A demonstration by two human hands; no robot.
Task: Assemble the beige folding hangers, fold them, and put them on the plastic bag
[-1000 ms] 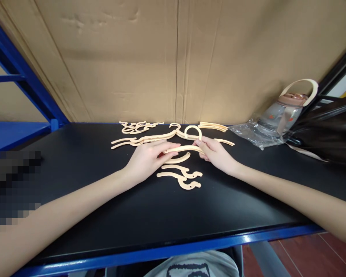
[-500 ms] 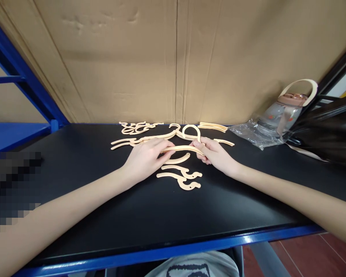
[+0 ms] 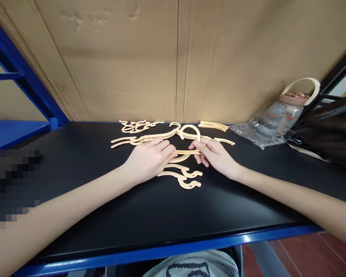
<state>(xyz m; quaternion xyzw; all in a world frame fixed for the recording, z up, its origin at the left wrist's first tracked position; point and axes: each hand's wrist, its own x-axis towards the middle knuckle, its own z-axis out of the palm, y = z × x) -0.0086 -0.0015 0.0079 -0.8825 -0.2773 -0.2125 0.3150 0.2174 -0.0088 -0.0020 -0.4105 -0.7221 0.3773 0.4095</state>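
My left hand [image 3: 150, 159] is closed around one end of a curved, cream-coloured hanger arm [image 3: 186, 152]. My right hand [image 3: 215, 154] pinches a hook piece [image 3: 189, 127] at its stem, where the other end of the arm meets it; the fingers hide whether the two are joined. The hook's loop stands upright above my right fingers. Just beyond my hands lies a hanger [image 3: 164, 135] with its own small hook, partly covered by them. Below them on the table are a loose curved arm [image 3: 182, 158] and wavy pieces with holed ends [image 3: 189, 185].
Several small hook-like pieces [image 3: 132, 126] lie at the back left of the black table [image 3: 150, 223], and a stack of arms [image 3: 213, 125] at the back right. A clear plastic bag [image 3: 249, 132] and a water bottle [image 3: 285, 113] stand right. Cardboard [image 3: 118, 61] closes off the back.
The hanger arm has turned and now shows a straighter, narrower side. My left hand has curled further over its end, and the hook's loop has shifted slightly left.
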